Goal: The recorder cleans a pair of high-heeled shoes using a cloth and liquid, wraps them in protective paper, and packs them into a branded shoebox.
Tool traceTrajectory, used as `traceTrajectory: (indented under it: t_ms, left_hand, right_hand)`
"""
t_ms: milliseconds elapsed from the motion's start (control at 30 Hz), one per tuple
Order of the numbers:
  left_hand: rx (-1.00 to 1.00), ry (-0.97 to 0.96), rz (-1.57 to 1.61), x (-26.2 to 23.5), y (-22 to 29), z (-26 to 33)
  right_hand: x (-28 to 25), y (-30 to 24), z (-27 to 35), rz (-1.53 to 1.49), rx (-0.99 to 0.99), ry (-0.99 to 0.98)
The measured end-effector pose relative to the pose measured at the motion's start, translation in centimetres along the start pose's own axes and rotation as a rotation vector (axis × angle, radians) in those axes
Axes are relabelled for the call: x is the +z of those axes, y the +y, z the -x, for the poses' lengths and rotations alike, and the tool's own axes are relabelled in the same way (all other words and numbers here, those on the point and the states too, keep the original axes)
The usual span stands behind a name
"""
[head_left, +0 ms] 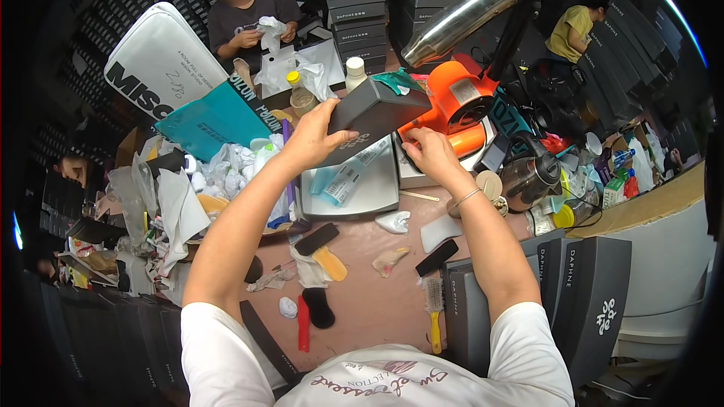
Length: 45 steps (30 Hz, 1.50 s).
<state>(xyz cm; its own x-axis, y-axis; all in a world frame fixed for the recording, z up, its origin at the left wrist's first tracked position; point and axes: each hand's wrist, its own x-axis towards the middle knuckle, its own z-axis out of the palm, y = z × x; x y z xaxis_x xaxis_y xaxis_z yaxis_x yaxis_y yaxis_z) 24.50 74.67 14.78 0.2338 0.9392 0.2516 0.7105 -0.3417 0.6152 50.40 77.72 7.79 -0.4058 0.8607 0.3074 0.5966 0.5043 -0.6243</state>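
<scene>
My left hand [313,134] grips a dark grey shoe box lid [381,109] by its left end, fingers over the top and thumb on the near side. The lid is tilted above an open shoe box [351,211], which has a pale inside. A clear plastic packet with a printed label [348,181] lies in that box. Just right of the lid, my right hand [434,152] has its fingers curled in beside an orange hot-air blower [456,90]. Anything between those fingertips is hidden.
Crumpled white paper [230,169] heaps up on the left. A yellow-handled brush [435,316], dark pads and scraps lie on the pink tabletop [400,294]. Dark shoe boxes [581,301] stand at right; a glass pot [530,181] stands beyond. Across the table, another person [253,15] handles white paper.
</scene>
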Motion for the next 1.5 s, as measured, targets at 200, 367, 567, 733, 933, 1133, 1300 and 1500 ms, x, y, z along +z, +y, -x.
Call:
traceTrajectory:
  t_ms: [200,367,567,733,933,1133,1300,1500]
  left_hand:
    - [0.040,0.002,-0.083,0.5,0.4,-1.4]
    - [0.001,-0.043,-0.109,0.3,1.2,-2.2]
    - [0.003,-0.037,-0.102,0.5,1.4,-2.6]
    - [0.013,0.004,-0.071,0.2,1.5,-1.6]
    - [0.046,0.047,-0.020,-0.8,1.2,0.0]
    - [0.024,0.085,-0.051,-2.0,1.4,1.6]
    - [-0.005,0.126,-0.008,-2.7,1.5,2.7]
    - [-0.043,0.176,0.021,-3.0,1.8,3.9]
  right_hand:
    - [0.1,-0.1,0.0,0.011,0.031,-0.041]
    - [0.2,-0.1,0.0,0.000,0.039,-0.046]
    - [0.5,0.2,0.1,0.018,-0.026,0.001]
    - [0.2,-0.3,0.0,-0.002,0.027,-0.038]
    - [0.3,-0.3,0.1,0.018,0.009,-0.040]
    - [0.5,-0.2,0.1,0.015,-0.005,-0.039]
    - [0.5,-0.1,0.1,0.014,-0.007,-0.028]
    - [0.3,0.0,0.1,0.069,0.003,0.002]
